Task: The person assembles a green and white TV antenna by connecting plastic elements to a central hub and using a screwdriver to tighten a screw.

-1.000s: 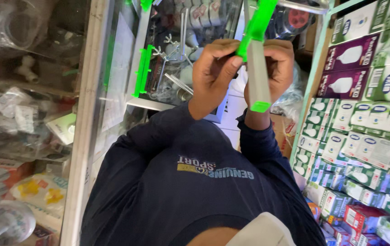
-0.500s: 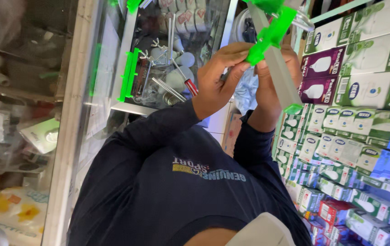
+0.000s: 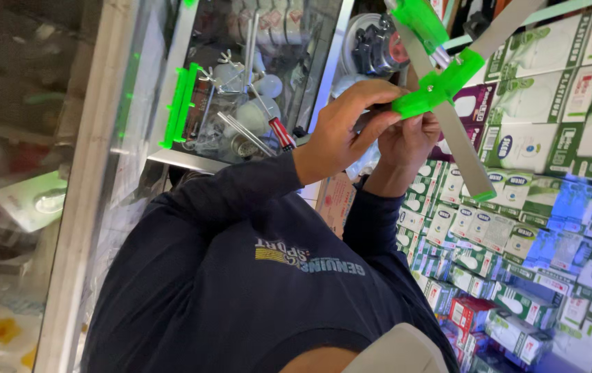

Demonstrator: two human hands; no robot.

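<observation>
Both my arms, in dark blue sleeves, reach toward the upper middle of the frame. My left hand (image 3: 341,135) curls, its fingers (image 3: 379,124) pinched. My right hand (image 3: 406,141) sits just behind it, fingers bent upward.

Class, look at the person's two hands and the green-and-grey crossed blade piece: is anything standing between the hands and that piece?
Nothing visible does. The left hand and the right hand both already grip the green hub of the blade piece, held up in front of the shelves of boxes.

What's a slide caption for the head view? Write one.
Both hands, left hand and right hand, hold a green-hubbed metal-bladed fan piece beside stacked boxes.
</observation>
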